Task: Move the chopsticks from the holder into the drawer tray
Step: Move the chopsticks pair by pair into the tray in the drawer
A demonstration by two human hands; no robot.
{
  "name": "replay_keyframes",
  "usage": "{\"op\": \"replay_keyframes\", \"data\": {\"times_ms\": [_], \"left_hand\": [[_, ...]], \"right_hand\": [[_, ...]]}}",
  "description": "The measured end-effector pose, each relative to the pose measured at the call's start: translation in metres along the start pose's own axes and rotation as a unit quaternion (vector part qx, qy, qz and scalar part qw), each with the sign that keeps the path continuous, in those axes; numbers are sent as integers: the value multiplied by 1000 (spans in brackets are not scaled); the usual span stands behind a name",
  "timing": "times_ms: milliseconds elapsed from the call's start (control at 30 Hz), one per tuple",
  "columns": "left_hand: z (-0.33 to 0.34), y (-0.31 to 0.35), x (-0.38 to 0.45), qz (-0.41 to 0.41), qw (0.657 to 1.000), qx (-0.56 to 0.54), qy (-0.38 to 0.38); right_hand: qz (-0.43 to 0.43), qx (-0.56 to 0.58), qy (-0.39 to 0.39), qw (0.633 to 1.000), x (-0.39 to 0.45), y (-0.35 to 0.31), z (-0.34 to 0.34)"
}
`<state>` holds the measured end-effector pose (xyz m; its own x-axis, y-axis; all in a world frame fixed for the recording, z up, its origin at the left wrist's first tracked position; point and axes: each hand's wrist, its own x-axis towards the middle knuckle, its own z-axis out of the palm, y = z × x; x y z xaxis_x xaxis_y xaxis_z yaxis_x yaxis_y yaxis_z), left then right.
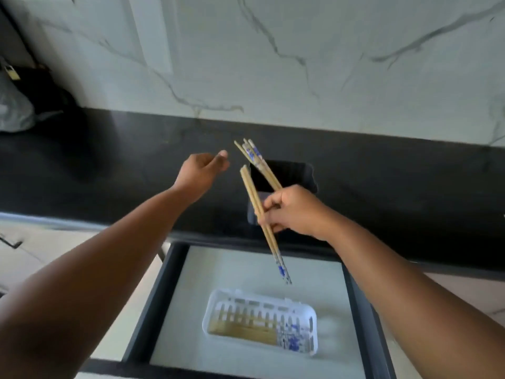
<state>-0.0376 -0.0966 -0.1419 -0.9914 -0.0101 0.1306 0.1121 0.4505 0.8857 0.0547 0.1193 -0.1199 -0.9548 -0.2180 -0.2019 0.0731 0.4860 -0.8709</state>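
My right hand grips a pair of wooden chopsticks with blue-patterned tips that point down over the open drawer. Behind that hand a black square holder stands on the dark counter, and several more chopsticks lean out of it to the upper left. My left hand hovers left of those chopsticks with loosely curled fingers and nothing in it. In the drawer a white slotted tray lies flat, with several chopsticks lying lengthwise inside it.
The drawer has dark side rails and a pale liner. A black counter runs across under a white marble wall. A dark bag and a grey bundle sit at the far left.
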Motion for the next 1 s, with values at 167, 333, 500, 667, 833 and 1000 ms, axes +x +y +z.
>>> {"op": "replay_keyframes", "data": {"times_ms": [167,333,500,667,833,1000], "left_hand": [[27,-74,-11,60,941,301,-144],[44,-114,-28,58,864,471,-170],[41,-116,-26,92,863,473,-153],[42,-115,-27,96,866,466,-151],[42,-116,-27,96,866,467,-152],[42,-116,-26,96,867,465,-151]], "right_hand": [[40,-181,-143,972,1,73,56],[45,-275,-205,938,-6,130,99],[65,-336,-238,909,-9,162,130],[68,-383,-232,892,-2,168,148],[65,-419,-219,879,0,172,157],[60,-457,-171,871,-8,171,161]]}}
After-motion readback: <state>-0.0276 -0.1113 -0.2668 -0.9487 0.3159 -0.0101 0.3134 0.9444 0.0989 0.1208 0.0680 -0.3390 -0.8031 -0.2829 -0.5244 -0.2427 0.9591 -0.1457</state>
